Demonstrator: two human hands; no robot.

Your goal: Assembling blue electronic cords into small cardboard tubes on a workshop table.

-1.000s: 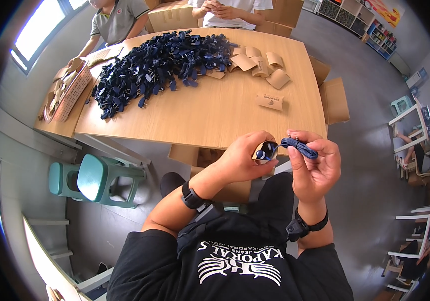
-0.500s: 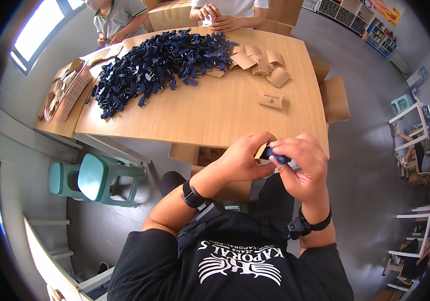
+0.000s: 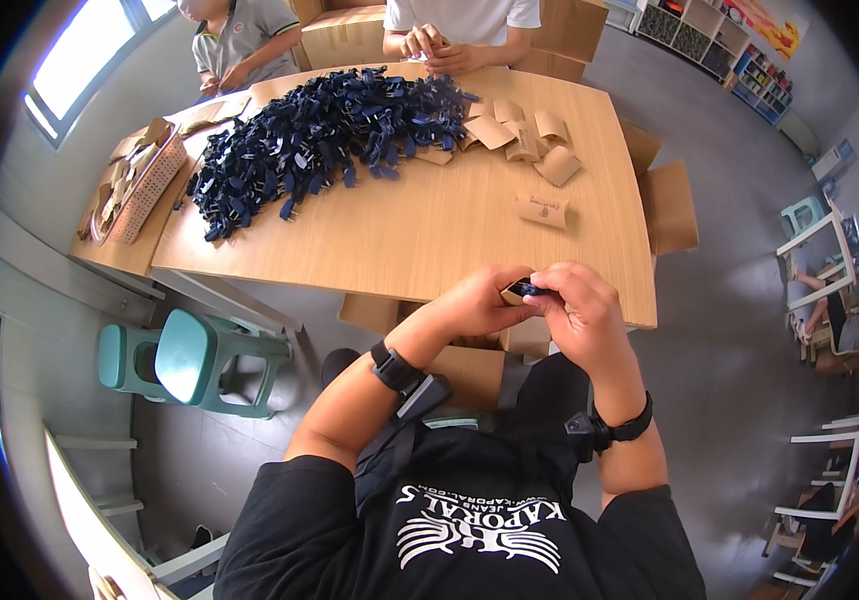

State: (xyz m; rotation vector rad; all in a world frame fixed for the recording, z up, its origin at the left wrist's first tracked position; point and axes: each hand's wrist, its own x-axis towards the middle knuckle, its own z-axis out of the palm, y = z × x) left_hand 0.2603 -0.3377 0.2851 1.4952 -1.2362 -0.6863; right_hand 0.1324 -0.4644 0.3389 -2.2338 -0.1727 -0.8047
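Note:
My left hand (image 3: 479, 302) is closed around a small brown cardboard pillow box, mostly hidden by the fingers. At the box's open end, the fingertips of my right hand (image 3: 587, 308) pinch a small dark blue item (image 3: 526, 289); part of it appears to be inside the box. Both hands meet just off the table's near edge. A finished-looking brown pillow box (image 3: 541, 209) lies alone on the table beyond my hands. Farther back spreads a large heap of similar dark blue pieces (image 3: 319, 140), several with shiny metal-like parts.
Several brown pillow boxes (image 3: 556, 166) lie beside the heap on the wooden table (image 3: 419, 240). A pink basket (image 3: 145, 192) of flat cardboard stands at left. Two people sit across the table. Green stools (image 3: 211, 355) stand left; open cartons (image 3: 667, 205) sit by the table's right side.
The dark blue item has gone deeper into the box. My right hand has shifted slightly left, closer to my left hand, and its fingers now pinch at the box's opening.

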